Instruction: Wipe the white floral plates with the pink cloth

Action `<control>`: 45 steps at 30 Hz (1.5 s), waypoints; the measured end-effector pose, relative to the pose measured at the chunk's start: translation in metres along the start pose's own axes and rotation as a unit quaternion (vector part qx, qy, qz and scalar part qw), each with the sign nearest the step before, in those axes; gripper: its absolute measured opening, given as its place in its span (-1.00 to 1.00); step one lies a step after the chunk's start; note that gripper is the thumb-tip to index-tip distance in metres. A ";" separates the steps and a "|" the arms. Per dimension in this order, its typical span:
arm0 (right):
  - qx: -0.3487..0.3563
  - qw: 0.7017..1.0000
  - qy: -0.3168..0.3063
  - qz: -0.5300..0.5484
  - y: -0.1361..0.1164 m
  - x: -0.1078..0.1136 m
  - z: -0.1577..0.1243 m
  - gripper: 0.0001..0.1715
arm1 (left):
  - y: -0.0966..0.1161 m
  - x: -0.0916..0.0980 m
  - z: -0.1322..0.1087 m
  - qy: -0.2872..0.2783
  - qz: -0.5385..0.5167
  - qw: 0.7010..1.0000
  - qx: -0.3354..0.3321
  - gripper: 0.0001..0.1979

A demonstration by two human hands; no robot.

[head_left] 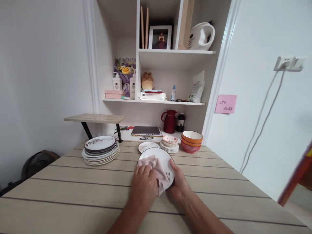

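Note:
A white plate (159, 154) with a dark rim and a small printed pattern is tilted up above the table. My right hand (179, 182) grips its right edge, thumb on the face and the other fingers hidden behind. Under my left hand (144, 182) a pale pink cloth (158, 165) is bunched and pressed against the plate's face. Just behind lies a smaller flowered plate (148, 146), partly covered by the held one. Beside it a small pink bowl (170, 140) tops a stack of little white plates (170, 149).
A tall plate stack (100, 143) stands at the left near a small raised shelf (95, 118). Orange and red bowls (192, 140) are piled at the right. Behind are a laptop (146, 130), glasses (146, 138), a red jug (170, 122) and a dark bottle (180, 122).

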State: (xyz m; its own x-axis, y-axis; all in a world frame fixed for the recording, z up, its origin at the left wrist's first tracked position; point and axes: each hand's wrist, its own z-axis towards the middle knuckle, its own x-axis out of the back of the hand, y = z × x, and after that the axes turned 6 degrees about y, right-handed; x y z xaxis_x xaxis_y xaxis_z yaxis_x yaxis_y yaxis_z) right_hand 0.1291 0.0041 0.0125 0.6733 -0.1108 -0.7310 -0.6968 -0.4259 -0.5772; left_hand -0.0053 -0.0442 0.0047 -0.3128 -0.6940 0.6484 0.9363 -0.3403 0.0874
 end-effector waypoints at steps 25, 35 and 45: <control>-0.027 1.000 -0.013 0.007 0.001 0.001 0.003 -0.38 | 0.001 -0.010 -0.002 -0.019 -0.051 0.997 -0.057 -0.68; -0.011 1.000 0.001 0.007 0.011 -0.004 0.002 -0.43 | -0.002 0.000 0.007 0.018 0.045 0.998 0.045 -0.75; -0.036 0.998 -0.050 0.007 0.008 -0.004 -0.002 -0.42 | -0.003 -0.009 0.001 -0.033 -0.064 0.996 -0.053 -0.61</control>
State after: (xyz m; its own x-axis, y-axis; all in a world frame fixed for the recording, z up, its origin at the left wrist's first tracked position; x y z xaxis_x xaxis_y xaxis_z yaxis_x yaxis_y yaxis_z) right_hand 0.1214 -0.0003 0.0119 0.6331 -0.0287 -0.7735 -0.6838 -0.4890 -0.5415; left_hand -0.0046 -0.0367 -0.0010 -0.4137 -0.5988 0.6857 0.8664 -0.4903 0.0946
